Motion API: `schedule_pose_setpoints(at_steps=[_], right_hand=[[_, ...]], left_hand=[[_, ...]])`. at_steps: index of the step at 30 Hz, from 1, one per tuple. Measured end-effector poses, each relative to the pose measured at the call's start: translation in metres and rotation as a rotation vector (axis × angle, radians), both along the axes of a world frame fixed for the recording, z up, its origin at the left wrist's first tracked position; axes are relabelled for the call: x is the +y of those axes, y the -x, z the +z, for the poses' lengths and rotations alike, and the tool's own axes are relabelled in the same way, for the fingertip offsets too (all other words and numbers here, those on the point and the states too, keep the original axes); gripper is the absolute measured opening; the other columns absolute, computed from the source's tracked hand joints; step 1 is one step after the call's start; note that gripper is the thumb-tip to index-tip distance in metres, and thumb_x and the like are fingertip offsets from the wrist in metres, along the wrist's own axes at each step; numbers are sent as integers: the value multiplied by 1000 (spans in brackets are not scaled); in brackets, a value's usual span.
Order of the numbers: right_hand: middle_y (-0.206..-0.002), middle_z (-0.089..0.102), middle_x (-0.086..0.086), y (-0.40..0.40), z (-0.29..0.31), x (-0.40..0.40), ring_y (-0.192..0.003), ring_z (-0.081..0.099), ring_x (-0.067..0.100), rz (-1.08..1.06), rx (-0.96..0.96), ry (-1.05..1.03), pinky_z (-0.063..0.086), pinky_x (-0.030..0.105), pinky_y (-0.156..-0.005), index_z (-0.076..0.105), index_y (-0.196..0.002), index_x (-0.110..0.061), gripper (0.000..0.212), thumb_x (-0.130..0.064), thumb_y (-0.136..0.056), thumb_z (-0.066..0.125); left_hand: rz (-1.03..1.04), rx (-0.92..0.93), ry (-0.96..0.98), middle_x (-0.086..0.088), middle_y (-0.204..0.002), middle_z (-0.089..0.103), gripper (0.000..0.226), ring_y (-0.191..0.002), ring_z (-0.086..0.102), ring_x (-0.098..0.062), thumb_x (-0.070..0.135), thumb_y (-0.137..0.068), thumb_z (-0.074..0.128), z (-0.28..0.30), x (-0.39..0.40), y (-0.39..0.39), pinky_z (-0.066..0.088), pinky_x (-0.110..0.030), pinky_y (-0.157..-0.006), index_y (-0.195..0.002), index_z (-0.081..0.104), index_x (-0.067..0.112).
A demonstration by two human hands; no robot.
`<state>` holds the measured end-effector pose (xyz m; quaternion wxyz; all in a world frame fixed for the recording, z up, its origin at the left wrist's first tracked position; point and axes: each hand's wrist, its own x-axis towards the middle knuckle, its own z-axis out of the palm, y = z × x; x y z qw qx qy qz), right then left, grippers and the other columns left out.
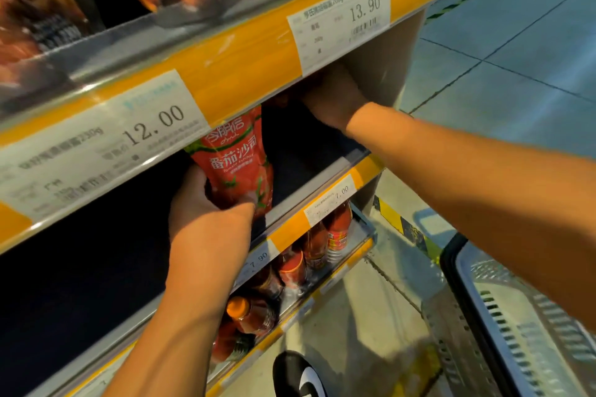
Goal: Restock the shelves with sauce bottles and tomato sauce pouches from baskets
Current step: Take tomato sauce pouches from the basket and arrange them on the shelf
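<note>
- Upper shelf, far left: dark pouches (38, 10) with reddish food print, blurred, standing behind the yellow price rail (245, 55).
- Price tag "12.00" (96, 145) on that rail at left; tag "13.90" (342, 19) further right.
- Left hand (206, 206) grips the bottom of a red tomato sauce pouch (235, 158); thumb on its left edge, fingers curled round the lower front.
- Pouch is upright, slightly tilted, at the front of the dark middle shelf (309, 145); its top is hidden behind the yellow rail.
- Lower shelf: red sauce bottles (319, 245) in a row behind tags "7.90" and "7.00"; one orange-capped bottle (248, 313) lower left of them.
- Right hand (335, 100) reaches into the middle shelf, right of the pouch, up under the rail; fingers hidden, so cannot tell its state or whether it holds anything.
- Black shoe (296, 374) on the floor at bottom centre.
- Grey plastic basket (503, 325) with slotted walls and black rim on the floor at right, under the right forearm.
</note>
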<state>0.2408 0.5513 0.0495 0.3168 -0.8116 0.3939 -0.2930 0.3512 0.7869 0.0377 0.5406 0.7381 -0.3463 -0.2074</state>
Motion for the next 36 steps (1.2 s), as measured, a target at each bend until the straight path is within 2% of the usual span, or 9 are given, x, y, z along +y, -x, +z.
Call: schedule_pose_setpoints(at_steps=[2, 5, 9, 12, 18, 23, 28, 31, 36], right_hand=[[-132, 66, 9, 26, -4, 22, -124, 59, 25, -16, -20, 150, 45, 29, -106, 63, -135, -13, 43, -29, -95, 63], [-115, 65, 5, 83, -22, 67, -110, 59, 24, 41, 86, 410, 45, 39, -99, 64, -130, -16, 38, -37, -99, 57], [-138, 57, -2, 115, -55, 101, -134, 48, 19, 125, 368, 457, 21, 47, -124, 57, -141, -21, 51, -50, -100, 47], [-142, 57, -1, 111, -71, 109, -137, 46, 19, 72, 338, 459, 14, 53, -126, 60, -139, -19, 53, -49, -96, 51], [-132, 62, 1, 103, -78, 107, -128, 55, 22, 12, 205, 489, 22, 53, -124, 65, -131, -15, 52, -41, -86, 67], [-132, 63, 2, 104, -82, 103, -127, 55, 22, 1, 173, 515, 25, 53, -122, 66, -130, -15, 49, -39, -88, 67], [-130, 64, 4, 102, -82, 103, -125, 56, 23, -9, 169, 522, 26, 52, -122, 68, -129, -12, 48, -37, -88, 68], [-128, 65, 4, 100, -81, 104, -123, 57, 24, -10, 181, 513, 29, 53, -121, 68, -127, -12, 47, -35, -86, 68], [-127, 64, 2, 99, -79, 103, -123, 55, 23, -5, 199, 492, 27, 51, -123, 68, -126, -14, 46, -33, -85, 65]], left_hand=[[19, -56, -144, 19, -104, 70, 39, -98, 68, -11, 19, -83, 83, -1, 4, -1, 52, -32, -86, -109, 62, 40], [39, -75, -193, 19, -100, 71, 35, -93, 67, -6, 21, -81, 85, -2, 4, -4, 52, -31, -83, -104, 66, 40], [29, -92, -240, 18, -97, 74, 30, -90, 70, -8, 23, -81, 86, -2, -13, 7, 54, -33, -84, -102, 70, 36], [-2, -149, -264, 16, -95, 75, 24, -88, 72, -14, 27, -81, 86, 0, -34, 23, 57, -35, -83, -95, 68, 37], [-68, -278, -206, 4, -115, 75, 35, -107, 71, -22, 21, -84, 81, 2, -84, 48, 57, -42, -95, -116, 69, 29], [-95, -348, -202, -6, -124, 71, 45, -114, 68, -25, 21, -84, 82, -1, -116, 32, 55, -50, -100, -126, 66, 16], [-143, -421, -206, -3, -142, 62, 57, -132, 58, -21, 22, -90, 79, -2, -137, 19, 47, -41, -111, -142, 57, 18], [-134, -444, -198, -4, -149, 57, 62, -139, 53, -23, 25, -91, 78, -3, -147, 16, 44, -47, -115, -147, 53, 18], [-94, -473, -251, -6, -159, 45, 67, -147, 41, -27, 28, -96, 72, -3, -161, 14, 35, -41, -118, -155, 42, 18]])
